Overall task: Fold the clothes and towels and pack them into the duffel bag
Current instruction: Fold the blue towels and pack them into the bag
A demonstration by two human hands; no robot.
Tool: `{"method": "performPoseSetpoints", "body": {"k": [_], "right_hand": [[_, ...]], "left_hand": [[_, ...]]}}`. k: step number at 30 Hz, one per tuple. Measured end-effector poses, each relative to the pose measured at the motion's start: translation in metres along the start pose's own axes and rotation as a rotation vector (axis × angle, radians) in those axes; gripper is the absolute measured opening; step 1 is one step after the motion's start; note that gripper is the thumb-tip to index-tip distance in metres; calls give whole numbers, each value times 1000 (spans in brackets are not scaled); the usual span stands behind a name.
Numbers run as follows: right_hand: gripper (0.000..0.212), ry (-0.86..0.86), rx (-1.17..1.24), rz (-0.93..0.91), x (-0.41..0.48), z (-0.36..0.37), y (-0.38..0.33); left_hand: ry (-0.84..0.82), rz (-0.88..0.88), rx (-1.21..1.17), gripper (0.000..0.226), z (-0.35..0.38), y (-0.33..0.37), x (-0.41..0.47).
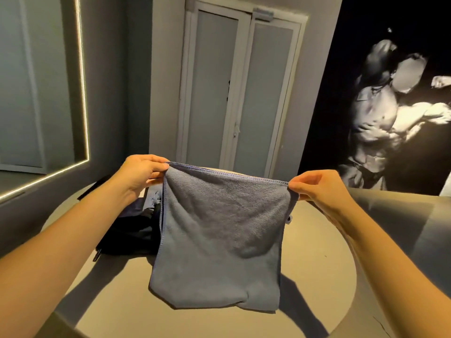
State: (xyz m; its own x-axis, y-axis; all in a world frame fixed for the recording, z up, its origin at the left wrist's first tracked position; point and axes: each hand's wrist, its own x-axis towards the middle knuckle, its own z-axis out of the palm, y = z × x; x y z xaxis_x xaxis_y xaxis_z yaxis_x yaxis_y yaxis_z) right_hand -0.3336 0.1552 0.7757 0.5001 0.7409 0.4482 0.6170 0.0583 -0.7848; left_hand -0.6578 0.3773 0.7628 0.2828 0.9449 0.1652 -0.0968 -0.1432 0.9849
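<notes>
Towel [219, 230] hangs pinched between left hand [140, 173] and right hand [319, 189].

Both bare forearms reach forward, the left entering from 8 o'clock, the right from 4 o'clock. The left hand [141, 174] sits at 9 o'clock of centre, the right hand [319, 189] at 3 o'clock, slightly lower. Each pinches a top corner of the towel [219, 228] between thumb and curled fingers.
</notes>
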Motion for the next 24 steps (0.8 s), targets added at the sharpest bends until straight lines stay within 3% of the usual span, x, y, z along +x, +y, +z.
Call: {"method": "performPoseSetpoints", "body": {"k": [7, 11, 15, 21, 24], "right_hand": [[13, 60, -35, -142, -13, -22, -26], [13, 146, -64, -218, -24, -34, -41], [13, 230, 93, -200, -34, -45, -58], [7, 135, 216, -151, -50, -72, -76], [6, 73, 352, -113, -56, -86, -81]], "left_hand": [[8, 78, 19, 13, 0, 35, -34], [17, 187, 150, 11, -1, 48, -57], [111, 283, 211, 14, 9, 59, -86], [106, 343, 189, 14, -1, 84, -126], [-30, 255, 119, 11, -12, 100, -140]]}}
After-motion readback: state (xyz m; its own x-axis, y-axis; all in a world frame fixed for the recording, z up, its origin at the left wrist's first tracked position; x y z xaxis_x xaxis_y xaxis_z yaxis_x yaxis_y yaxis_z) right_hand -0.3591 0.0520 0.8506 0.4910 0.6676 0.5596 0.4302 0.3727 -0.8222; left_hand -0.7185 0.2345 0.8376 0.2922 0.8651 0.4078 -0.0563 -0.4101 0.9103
